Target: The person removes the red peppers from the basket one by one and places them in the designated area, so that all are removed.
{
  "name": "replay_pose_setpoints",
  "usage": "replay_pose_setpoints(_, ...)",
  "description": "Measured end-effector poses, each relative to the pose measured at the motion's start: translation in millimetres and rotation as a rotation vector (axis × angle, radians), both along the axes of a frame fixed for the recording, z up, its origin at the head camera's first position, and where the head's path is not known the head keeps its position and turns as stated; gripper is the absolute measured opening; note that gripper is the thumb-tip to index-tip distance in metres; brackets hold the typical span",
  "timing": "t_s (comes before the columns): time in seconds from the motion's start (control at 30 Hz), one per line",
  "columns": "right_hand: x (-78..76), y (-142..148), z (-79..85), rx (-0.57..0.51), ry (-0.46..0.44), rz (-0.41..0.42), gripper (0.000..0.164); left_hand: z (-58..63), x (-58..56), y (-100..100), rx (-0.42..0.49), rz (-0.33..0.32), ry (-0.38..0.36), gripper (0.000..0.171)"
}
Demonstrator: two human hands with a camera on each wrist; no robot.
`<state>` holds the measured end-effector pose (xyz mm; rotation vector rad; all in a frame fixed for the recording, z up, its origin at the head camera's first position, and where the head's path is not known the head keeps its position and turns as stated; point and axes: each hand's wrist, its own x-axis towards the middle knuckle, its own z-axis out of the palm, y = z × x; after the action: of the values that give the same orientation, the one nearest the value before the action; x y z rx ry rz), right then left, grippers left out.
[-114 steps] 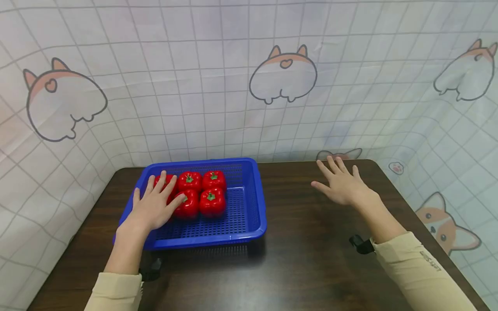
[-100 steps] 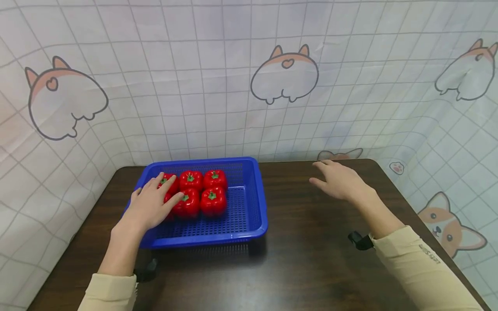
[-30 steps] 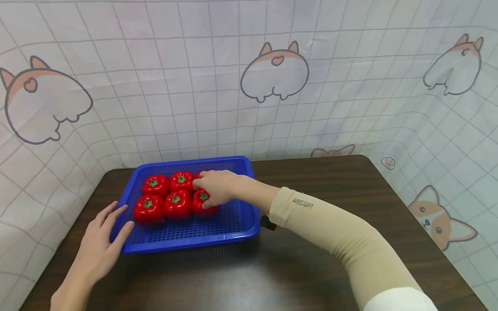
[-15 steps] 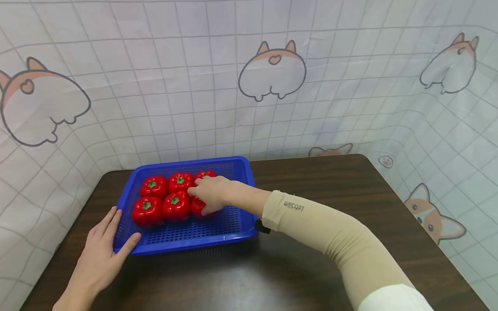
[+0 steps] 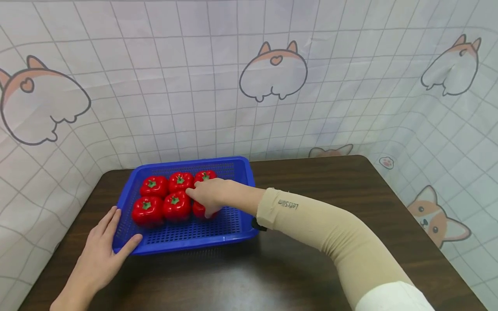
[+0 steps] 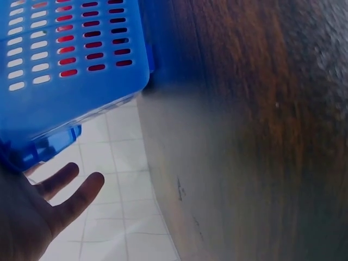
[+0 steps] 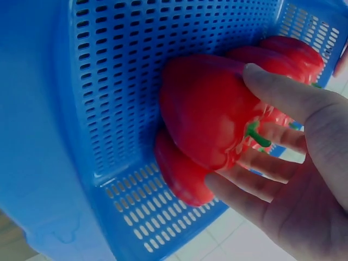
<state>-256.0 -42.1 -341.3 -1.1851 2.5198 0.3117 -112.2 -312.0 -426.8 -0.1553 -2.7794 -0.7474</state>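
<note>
A blue plastic basket (image 5: 233,236) holds several shiny red bell peppers with green stems, in two rows. My right hand (image 5: 212,194) is inside it, gripping the front right bell pepper (image 7: 201,109); in the right wrist view the thumb lies on one side and fingers reach round the other. Behind it sits the back right pepper (image 5: 205,175), partly covered by the hand. At the basket's left front corner rests my left hand (image 5: 99,250), fingers fairly straight along the outside, thumb at the front rim. The left wrist view shows its fingers (image 6: 81,201) beside the basket's perforated wall.
The basket stands on a dark brown wooden table (image 5: 311,242), near its left back part. A white gridded cloth (image 5: 186,86) with cartoon dogs hangs behind and at both sides. My right forearm, in a beige sleeve (image 5: 311,220), crosses above the table.
My left hand has moved from over the peppers to the basket's left corner. My right hand has come from the table's right side into the basket and onto the front right bell pepper.
</note>
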Motion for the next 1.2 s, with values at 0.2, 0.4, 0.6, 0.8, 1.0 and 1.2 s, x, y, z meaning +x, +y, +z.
replay_pose_setpoints(0.2, 1.8, -2.7, 1.3, 0.021, -0.013, -0.011, 0.080, -0.9, 0.7, -1.0, 0.010, -0.007, -0.011, 0.091)
replay_pose_setpoints(0.4, 0.9, -0.7, 1.6, 0.052, 0.013, 0.039, 0.077, -2.8, -0.7, -0.5, 0.019, -0.019, 0.002, 0.091)
replay_pose_setpoints(0.6, -3.1, 8.9, 5.4, -0.001, -0.023, 0.060, 0.069, -2.4, -2.0, -1.3, 0.031, -0.018, -0.005, 0.090)
replay_pose_setpoints(0.8, -3.0, 24.3, 18.9, -0.068, -0.030, 0.103, 0.059, -2.4, -1.2, -2.1, 0.041, -0.012, -0.002, 0.090)
replay_pose_setpoints(1.0, -1.1, 43.7, 34.0, -0.107, -0.032, 0.089, 0.054, -3.7, 0.7, -1.1, 0.040, -0.004, -0.003, 0.091)
replay_pose_setpoints(1.2, 1.9, 62.7, 47.2, -0.140, -0.024, 0.077, 0.058, -4.1, 1.6, 2.1, 0.047, -0.008, 0.000, 0.090)
